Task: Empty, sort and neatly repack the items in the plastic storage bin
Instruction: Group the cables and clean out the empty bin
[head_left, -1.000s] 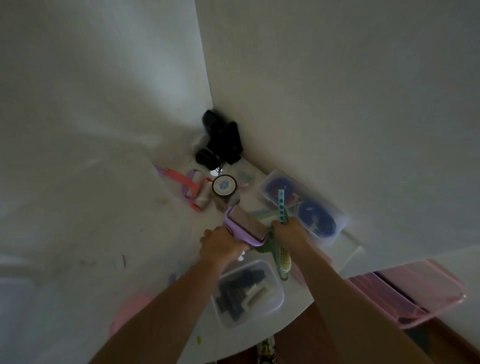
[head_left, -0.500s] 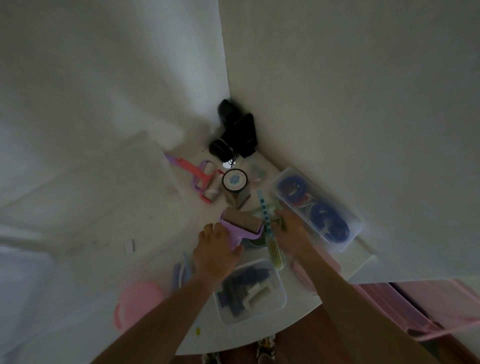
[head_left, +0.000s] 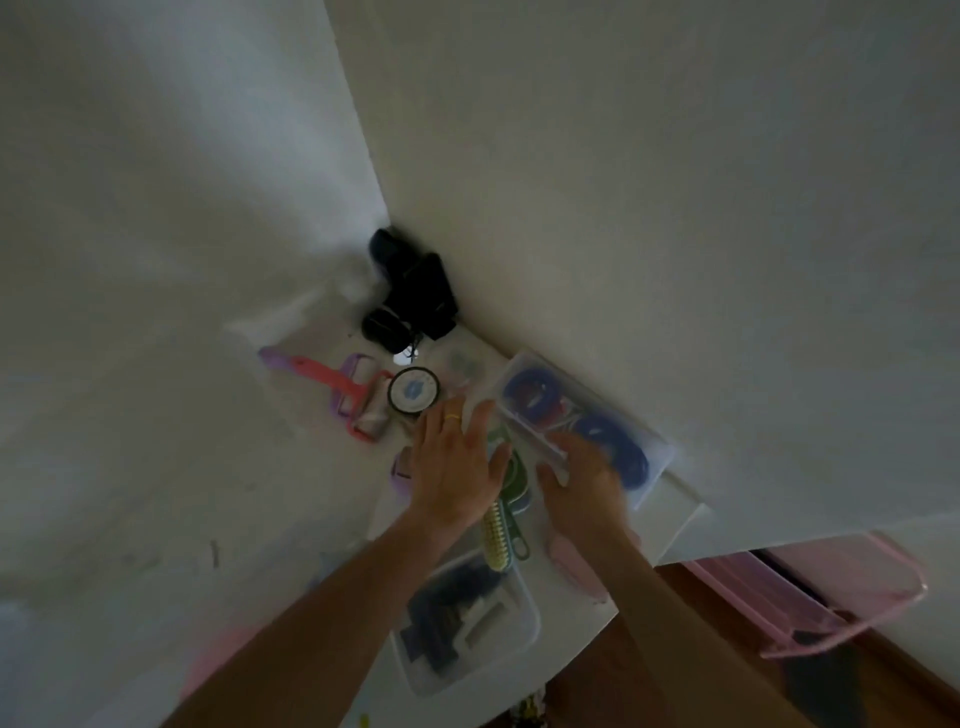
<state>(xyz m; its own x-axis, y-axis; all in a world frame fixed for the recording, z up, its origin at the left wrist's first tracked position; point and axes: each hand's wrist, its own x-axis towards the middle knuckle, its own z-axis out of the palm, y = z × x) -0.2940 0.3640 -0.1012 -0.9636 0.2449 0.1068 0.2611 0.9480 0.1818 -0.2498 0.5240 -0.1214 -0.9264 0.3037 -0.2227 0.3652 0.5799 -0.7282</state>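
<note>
White surface (head_left: 311, 467) in a wall corner, two hands above sorted items.
Left hand (head_left: 457, 462) spread flat, grasping nothing; right hand (head_left: 582, 478) grips one of two clear containers (head_left: 660, 452); two lint rollers (head_left: 358, 400).

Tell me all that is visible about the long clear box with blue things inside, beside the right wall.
The long clear box looks like thin transparent plastic, rectangular with rounded corners. It lies flat on the white table, its long side close along the wall. Inside are dark blue coiled things and something red, too blurred to name. Whether a lid is on cannot be told. The right hand touches its near side; the grip is blurred.
</note>
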